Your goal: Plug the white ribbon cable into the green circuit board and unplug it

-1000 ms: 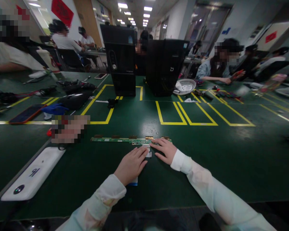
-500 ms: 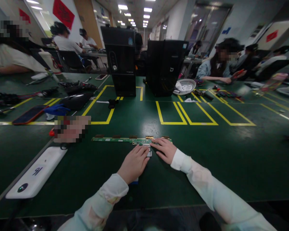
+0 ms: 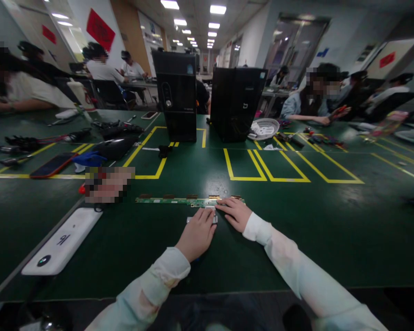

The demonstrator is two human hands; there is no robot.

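Observation:
A long, narrow green circuit board (image 3: 174, 201) lies crosswise on the table, with brown-gold tabs along its far edge. My left hand (image 3: 196, 233) is at its near edge, fingers bent and close together over a small flat grey piece (image 3: 215, 219). The hand covers most of that piece; its ends show on both sides. A white strip touches the board just ahead of my left fingertips. My right hand (image 3: 237, 215) rests on the board's right part, fingers stretched and apart, index fingertip beside the white strip. Something blue under my left wrist is mostly hidden.
A white device marked 16 (image 3: 64, 241) lies at left, near a blurred-out patch and an orange-edged phone (image 3: 51, 165). Two black computer towers (image 3: 177, 96) stand behind. A white basket (image 3: 265, 128) and yellow tape lines are farther back. Other people sit around.
The view has tilted and shifted slightly. More of the grey piece now shows left of my left fingers. Both hands stay at the board, nearly in the same pose.

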